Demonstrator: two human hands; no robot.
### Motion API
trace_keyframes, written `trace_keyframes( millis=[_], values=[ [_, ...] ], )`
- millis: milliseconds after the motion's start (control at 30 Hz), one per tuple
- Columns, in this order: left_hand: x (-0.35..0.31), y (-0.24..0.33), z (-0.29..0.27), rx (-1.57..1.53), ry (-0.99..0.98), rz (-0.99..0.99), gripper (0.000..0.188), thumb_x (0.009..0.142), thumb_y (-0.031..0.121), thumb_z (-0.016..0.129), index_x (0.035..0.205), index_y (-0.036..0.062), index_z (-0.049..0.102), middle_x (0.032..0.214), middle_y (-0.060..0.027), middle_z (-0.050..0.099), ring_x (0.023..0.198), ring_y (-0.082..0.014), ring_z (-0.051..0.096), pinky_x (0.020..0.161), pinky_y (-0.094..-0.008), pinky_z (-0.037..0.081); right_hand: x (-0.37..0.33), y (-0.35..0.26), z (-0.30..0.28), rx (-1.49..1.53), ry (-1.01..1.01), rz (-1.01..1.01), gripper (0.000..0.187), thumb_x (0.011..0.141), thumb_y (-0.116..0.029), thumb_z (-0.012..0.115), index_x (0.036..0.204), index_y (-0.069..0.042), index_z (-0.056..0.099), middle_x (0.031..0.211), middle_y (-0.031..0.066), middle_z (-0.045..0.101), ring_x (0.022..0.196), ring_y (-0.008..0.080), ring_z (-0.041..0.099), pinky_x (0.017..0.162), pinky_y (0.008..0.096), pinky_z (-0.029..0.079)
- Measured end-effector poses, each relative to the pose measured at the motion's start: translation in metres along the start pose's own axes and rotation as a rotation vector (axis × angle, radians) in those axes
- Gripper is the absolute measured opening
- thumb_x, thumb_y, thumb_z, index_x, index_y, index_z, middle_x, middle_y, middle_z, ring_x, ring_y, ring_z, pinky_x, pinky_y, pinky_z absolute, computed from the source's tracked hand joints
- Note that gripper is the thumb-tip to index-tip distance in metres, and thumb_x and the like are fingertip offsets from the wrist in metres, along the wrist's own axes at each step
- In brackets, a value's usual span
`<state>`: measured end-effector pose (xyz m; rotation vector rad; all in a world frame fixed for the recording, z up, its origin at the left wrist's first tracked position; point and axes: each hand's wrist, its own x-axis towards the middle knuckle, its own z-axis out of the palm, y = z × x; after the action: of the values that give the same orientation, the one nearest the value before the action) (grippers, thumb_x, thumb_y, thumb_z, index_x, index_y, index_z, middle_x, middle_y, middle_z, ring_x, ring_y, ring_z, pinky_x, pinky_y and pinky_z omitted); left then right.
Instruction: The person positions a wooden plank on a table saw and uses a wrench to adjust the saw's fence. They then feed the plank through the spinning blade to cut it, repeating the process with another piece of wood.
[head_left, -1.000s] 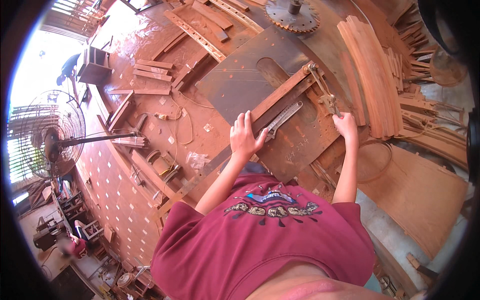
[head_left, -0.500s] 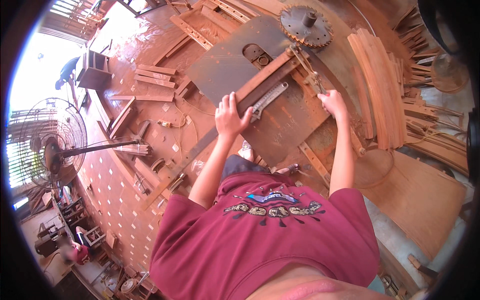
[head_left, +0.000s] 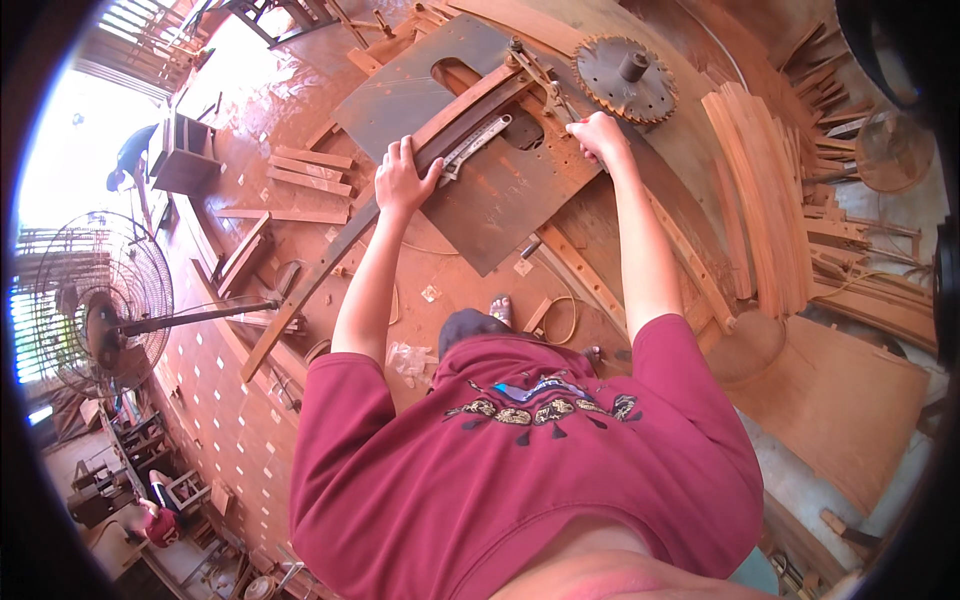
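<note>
My left hand (head_left: 402, 182) is closed over a reddish wooden bar (head_left: 462, 108), fingers across its far side and thumb toward me. The bar lies slantwise on a grey metal plate (head_left: 490, 215) dusted with sawdust. Beside the bar on my side lies a silver adjustable wrench (head_left: 478, 147). A metal clamp (head_left: 535, 75) sits at the bar's right end. My right hand (head_left: 602, 140) is wrapped round the clamp's handle, and a bit of red shows at the fingers. From under my left hand a long strip (head_left: 310, 290) reaches out to the lower left.
A round toothed saw blade (head_left: 610, 85) lies flat at the far right of the plate. Stacked boards (head_left: 755, 190) stand to the right. Two wooden rails (head_left: 585, 270) run toward me. A standing fan (head_left: 105, 320) and loose wood pieces (head_left: 310, 170) are at left. Another person (head_left: 155, 522) is at lower left.
The metal plate, with the bar, wrench and clamp, has slid away from me and to the left. Both hands have moved along with it. The long strip's near end has shifted left.
</note>
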<state>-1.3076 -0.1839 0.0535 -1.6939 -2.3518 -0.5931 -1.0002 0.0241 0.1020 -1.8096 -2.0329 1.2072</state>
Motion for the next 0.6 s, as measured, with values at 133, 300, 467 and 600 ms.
trace_keyframes(
  millis=[133,300,467,600],
  values=[
    [0.009,-0.011,0.002,-0.057,-0.026,-0.03,0.071,0.089,0.056,0.066,0.132,0.0006,0.055,0.118,-0.0172,0.061,0.104,-0.0366,0.066,0.084,-0.0473,0.056,0.014,-0.008,0.007,0.02,-0.023,0.023,0.033,0.087,-0.024,0.068,0.071,0.004,0.063,0.061,0.0113,0.064,0.048,0.0189,0.06,0.046,0.0365,0.05],
    [0.009,-0.01,0.001,-0.047,0.004,-0.013,0.069,0.09,0.056,0.065,0.13,0.0019,0.055,0.116,-0.0162,0.061,0.103,-0.0368,0.066,0.083,-0.0475,0.056,0.018,-0.004,0.005,0.016,-0.067,0.021,0.031,0.084,-0.025,0.065,0.078,0.006,0.066,0.069,0.0136,0.068,0.055,0.021,0.066,0.052,0.037,0.055],
    [0.008,-0.01,0.001,-0.028,-0.014,-0.027,0.07,0.09,0.058,0.064,0.131,0.0033,0.054,0.117,-0.0163,0.061,0.104,-0.0367,0.066,0.083,-0.0477,0.056,0.011,-0.006,0.002,0.039,-0.063,-0.005,0.033,0.084,-0.025,0.066,0.078,0.008,0.066,0.069,0.0149,0.069,0.056,0.0219,0.066,0.052,0.0365,0.056],
    [0.006,-0.014,0.006,-0.03,-0.024,-0.037,0.072,0.09,0.059,0.064,0.134,0.0039,0.054,0.121,-0.0178,0.06,0.108,-0.0373,0.065,0.087,-0.048,0.055,0.015,-0.006,0.006,-0.026,-0.043,-0.048,0.033,0.088,-0.026,0.067,0.075,0.004,0.063,0.065,0.0108,0.065,0.052,0.0185,0.063,0.048,0.0356,0.051]
  ],
)
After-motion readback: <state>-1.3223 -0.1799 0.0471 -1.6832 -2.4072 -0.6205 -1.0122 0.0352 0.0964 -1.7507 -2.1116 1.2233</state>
